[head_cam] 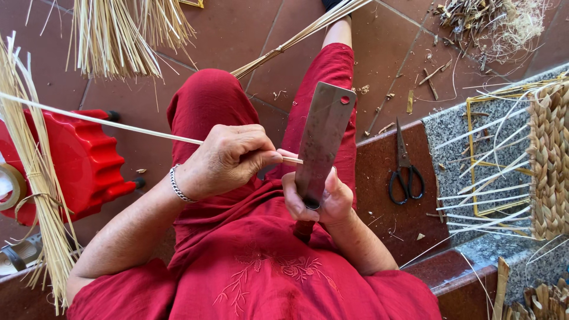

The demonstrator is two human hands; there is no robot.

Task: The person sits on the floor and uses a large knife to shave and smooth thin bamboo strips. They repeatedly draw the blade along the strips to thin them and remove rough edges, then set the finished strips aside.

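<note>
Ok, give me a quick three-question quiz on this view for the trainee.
1. True or false: the right hand holds the cleaver with its blade pointing away from the body.
2. What does the left hand pinch? A) scissors B) a thin reed C) tape
3. Fill in: the scissors lie closed on the ledge, on the person's ____ side.

Key: 1 true; 2 B, the reed meets the blade at the fingertips; 3 right.
</note>
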